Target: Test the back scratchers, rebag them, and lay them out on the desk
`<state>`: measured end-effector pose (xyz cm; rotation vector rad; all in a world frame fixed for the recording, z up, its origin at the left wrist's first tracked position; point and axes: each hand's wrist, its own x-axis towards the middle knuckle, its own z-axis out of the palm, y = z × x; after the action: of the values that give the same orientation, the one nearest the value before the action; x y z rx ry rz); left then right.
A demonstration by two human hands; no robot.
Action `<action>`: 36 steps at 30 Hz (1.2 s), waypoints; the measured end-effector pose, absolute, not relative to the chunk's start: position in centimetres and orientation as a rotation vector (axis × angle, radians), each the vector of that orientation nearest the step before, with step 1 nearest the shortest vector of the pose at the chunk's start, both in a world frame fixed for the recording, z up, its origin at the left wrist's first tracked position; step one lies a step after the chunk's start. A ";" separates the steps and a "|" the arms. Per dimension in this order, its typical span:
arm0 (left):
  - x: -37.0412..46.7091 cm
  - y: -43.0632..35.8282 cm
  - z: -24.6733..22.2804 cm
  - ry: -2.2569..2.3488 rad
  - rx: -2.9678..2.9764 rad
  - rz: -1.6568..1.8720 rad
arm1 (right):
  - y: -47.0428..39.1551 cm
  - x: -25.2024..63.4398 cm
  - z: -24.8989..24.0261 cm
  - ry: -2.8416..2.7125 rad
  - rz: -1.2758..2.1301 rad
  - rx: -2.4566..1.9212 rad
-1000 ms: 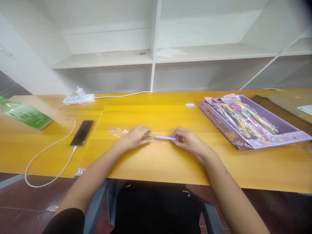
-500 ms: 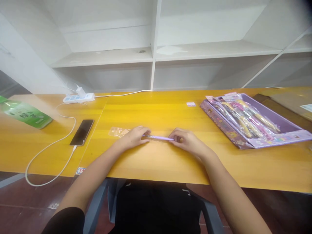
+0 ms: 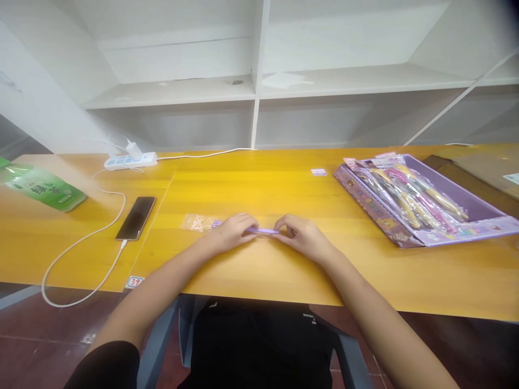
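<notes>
A slim purple pen (image 3: 265, 231) lies crosswise between my hands, low over the yellow table (image 3: 259, 275). The fingers of my left hand (image 3: 235, 232) are closed on its left part, and a purple patterned end shows at the left, behind that hand. At the pen's right end, my right hand (image 3: 302, 235) pinches it between thumb and fingers. A clear plastic wrapper (image 3: 195, 222) lies on the table just left of my left hand.
On the right, a purple display box (image 3: 377, 213) holds several wrapped pens, beside a cardboard box (image 3: 486, 167). A small label (image 3: 318, 172) lies further back. Leftward are a phone (image 3: 137, 218) on a white cable, a power strip (image 3: 130, 160) and a green bottle (image 3: 46, 187).
My left hand has slid right along the pen, and my right hand has moved slightly left, so the gap between them is smaller. A purple patterned end now shows by the wrapper.
</notes>
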<state>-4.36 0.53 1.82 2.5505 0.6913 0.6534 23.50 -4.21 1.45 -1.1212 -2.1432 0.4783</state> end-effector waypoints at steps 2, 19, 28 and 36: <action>-4.3 0.5 2.0 0.636 2.584 0.699 | -4.3 23.4 1.4 -2.131 0.472 -1.139; -3.5 -0.2 2.7 0.496 2.853 0.807 | -4.5 22.5 0.6 -2.042 0.690 -1.112; -3.6 -0.1 2.4 0.536 2.774 0.774 | -4.4 23.4 1.8 -2.253 0.812 -1.083; -3.2 -0.2 1.8 0.442 2.663 0.766 | -4.7 22.6 1.1 -2.213 0.783 -1.031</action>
<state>-3.18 -0.23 1.82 2.6634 0.4422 0.7657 22.65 -4.69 1.10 -1.0308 -2.2134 0.7835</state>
